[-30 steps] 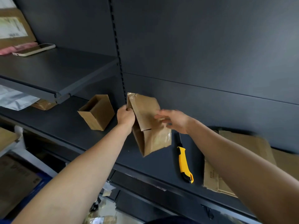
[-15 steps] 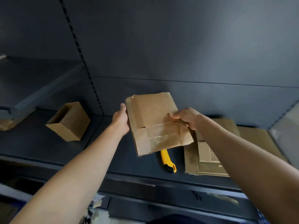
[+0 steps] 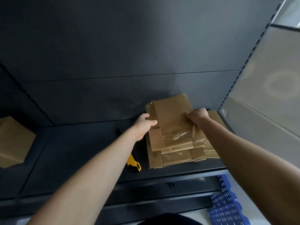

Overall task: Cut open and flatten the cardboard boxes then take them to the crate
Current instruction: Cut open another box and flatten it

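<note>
A flattened brown cardboard box (image 3: 172, 117) with clear tape across its lower flaps lies on top of a stack of flattened cardboard (image 3: 177, 157) on the dark shelf (image 3: 73, 151). My left hand (image 3: 143, 125) grips the box's left edge. Its right edge is pinched in my right hand (image 3: 197, 116). A yellow utility knife (image 3: 133, 163) rests on the shelf just left of the stack, partly hidden under my left forearm. An unflattened brown box (image 3: 13, 142) stands at the far left of the shelf.
The dark back panel rises right behind the stack. A blue perforated crate (image 3: 225, 207) shows below the shelf at the lower right. A pale wall panel (image 3: 267, 88) borders the shelf on the right.
Both hands have carried the flattened box to the right, from mid-air above the knife, and lowered it onto the cardboard stack. The view has swung right with them.
</note>
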Demonstrator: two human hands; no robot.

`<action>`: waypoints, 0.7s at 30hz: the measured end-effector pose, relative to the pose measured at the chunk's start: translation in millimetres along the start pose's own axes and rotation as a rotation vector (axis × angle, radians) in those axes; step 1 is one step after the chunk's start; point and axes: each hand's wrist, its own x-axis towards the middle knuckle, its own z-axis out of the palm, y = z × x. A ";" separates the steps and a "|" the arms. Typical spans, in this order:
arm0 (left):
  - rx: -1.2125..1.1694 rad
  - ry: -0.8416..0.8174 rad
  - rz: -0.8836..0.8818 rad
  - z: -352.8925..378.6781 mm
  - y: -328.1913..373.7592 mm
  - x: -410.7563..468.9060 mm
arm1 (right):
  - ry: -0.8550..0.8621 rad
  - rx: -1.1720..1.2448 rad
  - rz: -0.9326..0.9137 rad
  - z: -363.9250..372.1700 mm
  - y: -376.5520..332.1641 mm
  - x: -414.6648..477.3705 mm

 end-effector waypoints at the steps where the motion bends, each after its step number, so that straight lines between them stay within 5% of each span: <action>1: 0.016 -0.008 -0.005 6.3 -0.6 3.1 | 0.006 -0.002 -0.004 -3.0 5.0 4.1; 7: 0.099 -0.041 -0.066 31.5 -8.5 16.0 | -0.051 -0.297 0.021 -0.6 14.6 17.9; 10: 0.167 0.042 -0.021 28.0 -5.4 20.5 | 0.027 -0.359 -0.112 3.2 -7.6 16.9; 21: 0.323 0.714 0.138 -103.1 -17.1 -39.0 | -0.422 -0.392 -0.751 106.4 -114.6 -73.1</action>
